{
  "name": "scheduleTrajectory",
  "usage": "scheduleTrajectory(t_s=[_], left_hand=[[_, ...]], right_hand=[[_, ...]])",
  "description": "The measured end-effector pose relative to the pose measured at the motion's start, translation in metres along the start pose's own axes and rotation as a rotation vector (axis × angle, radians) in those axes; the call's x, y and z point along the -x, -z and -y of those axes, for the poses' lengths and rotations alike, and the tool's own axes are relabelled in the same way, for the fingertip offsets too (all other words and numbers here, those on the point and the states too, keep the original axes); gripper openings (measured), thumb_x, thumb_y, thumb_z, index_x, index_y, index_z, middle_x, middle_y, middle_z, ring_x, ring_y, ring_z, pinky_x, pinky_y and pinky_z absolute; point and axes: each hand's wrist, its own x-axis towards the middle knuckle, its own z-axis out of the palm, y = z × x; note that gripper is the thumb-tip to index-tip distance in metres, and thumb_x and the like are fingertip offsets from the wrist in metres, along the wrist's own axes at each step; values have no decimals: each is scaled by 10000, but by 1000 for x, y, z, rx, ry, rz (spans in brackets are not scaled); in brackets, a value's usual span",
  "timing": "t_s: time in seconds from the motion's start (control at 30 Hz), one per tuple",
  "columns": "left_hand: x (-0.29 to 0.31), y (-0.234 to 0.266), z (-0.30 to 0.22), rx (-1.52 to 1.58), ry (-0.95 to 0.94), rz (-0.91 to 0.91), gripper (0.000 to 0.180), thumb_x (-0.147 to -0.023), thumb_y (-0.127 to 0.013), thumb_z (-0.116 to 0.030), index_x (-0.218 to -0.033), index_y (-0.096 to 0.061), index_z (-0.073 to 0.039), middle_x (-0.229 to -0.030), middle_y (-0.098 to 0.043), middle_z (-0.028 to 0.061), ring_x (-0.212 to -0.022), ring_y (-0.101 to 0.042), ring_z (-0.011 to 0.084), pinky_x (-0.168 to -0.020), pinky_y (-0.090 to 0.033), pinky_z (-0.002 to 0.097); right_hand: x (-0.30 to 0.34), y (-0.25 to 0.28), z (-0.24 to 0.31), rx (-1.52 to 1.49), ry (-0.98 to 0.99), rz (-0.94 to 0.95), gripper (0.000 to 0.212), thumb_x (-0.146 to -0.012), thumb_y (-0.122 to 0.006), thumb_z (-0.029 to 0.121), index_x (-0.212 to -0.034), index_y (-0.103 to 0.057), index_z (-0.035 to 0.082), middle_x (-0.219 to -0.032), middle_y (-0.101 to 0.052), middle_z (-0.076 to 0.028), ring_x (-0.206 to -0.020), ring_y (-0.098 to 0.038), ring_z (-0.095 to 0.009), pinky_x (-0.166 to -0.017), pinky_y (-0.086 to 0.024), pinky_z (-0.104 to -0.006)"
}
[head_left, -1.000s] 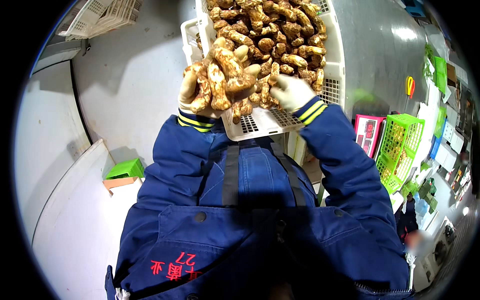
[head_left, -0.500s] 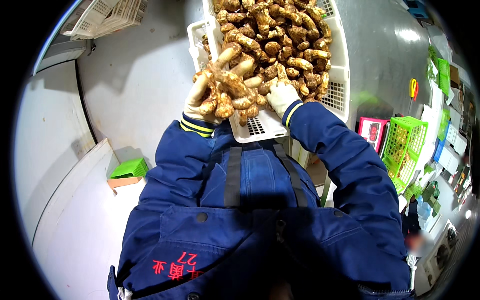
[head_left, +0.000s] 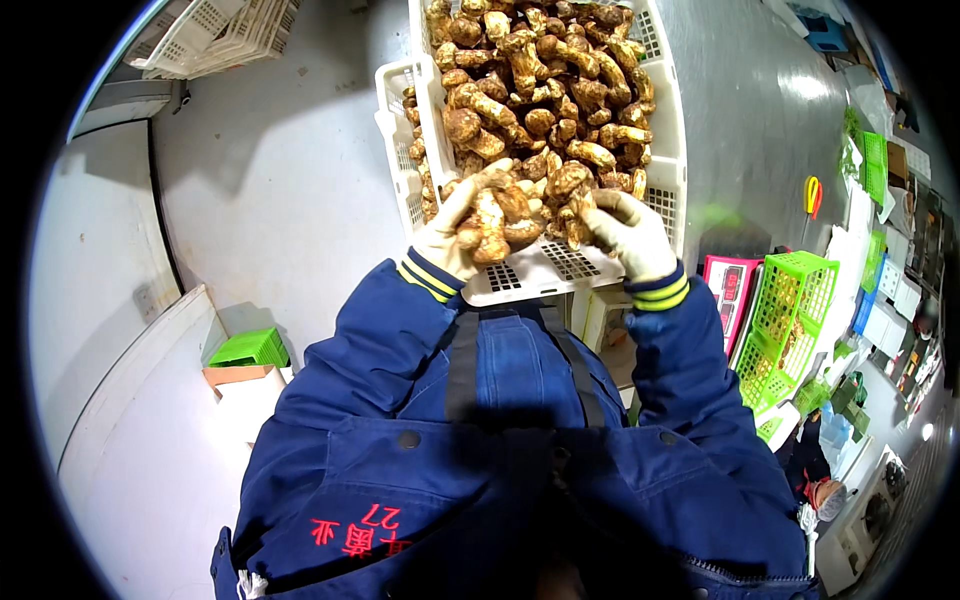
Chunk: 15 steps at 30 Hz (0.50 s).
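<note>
My gloved left hand (head_left: 445, 238) is closed around a few brown-and-cream mushrooms (head_left: 490, 228), over the near end of a white plastic crate (head_left: 520, 283). At the same end, my gloved right hand (head_left: 637, 237) grips another mushroom (head_left: 572, 192) by its stem, its cap pointing away from me. The two hands are close together, with the held mushrooms between them. Behind them the crate is heaped with thick-stemmed mushrooms (head_left: 525, 65). Some of the right fingers are hidden behind the mushroom they hold.
A second white crate (head_left: 392, 165) with mushrooms shows along the left side. To the right are a pink-edged scale (head_left: 728, 285), green baskets (head_left: 765, 375) and yellow-orange scissors (head_left: 812, 195) on a grey table (head_left: 740, 130). White crates (head_left: 215, 45) are stacked far left; a green basket (head_left: 250, 347) stands lower left.
My left hand has shifted right and nearer me, its fingers now curled round fewer visible mushrooms. My right hand has come out of the heap, moving right and toward me with a mushroom.
</note>
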Motion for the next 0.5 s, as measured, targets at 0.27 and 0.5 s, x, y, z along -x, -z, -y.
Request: scheduleTrajectory(t_s=[0.27, 0.5], left_hand=[[-11, 11, 15, -98, 14, 41, 788, -838, -682, -401, -1442, -303, -65, -1402, -400, 258, -1252, -449, 439, -1049, -403, 533], [-13, 10, -9, -252, -1, 320, 990, -799, -699, -481, -1506, -118, -104, -1461, -311, 255, -1310, -376, 438, -1064, -328, 593]], right_hand=[[20, -17, 16, 167, 265, -90, 225, -917, -589, 74, -1111, -645, -25, -997, -683, -65, -869, -615, -92, -763, -491, -219], [-58, 2, -51, 1371, 405, -250, 584, -836, -640, 251, -1349, -454, 43, -1015, -656, -192, -938, -644, -322, -823, -523, -396]])
